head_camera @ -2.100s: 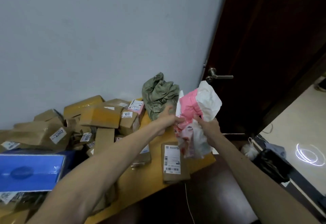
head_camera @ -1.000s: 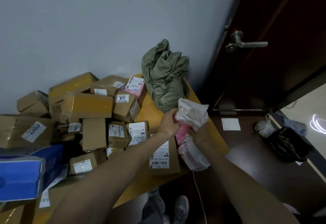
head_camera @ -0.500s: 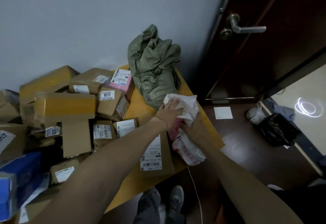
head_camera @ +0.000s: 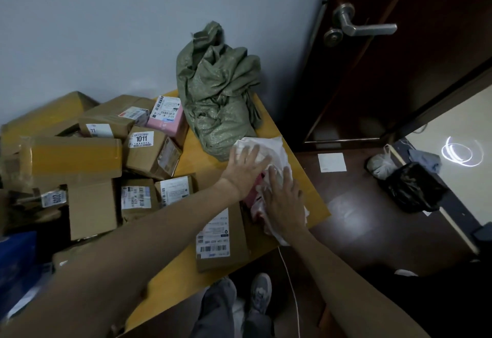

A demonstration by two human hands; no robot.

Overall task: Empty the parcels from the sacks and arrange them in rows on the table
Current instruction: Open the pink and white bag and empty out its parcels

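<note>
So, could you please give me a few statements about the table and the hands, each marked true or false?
1. The left hand and the right hand both press flat on the white and pink plastic bag. True.
2. The green woven sack lies on the floor. False: it sits crumpled on the yellow table, at its far corner by the wall.
3. The cardboard box labelled 1011 sits left of the sack. True.
4. The dark door has a round knob. False: it has a metal lever handle.
</note>
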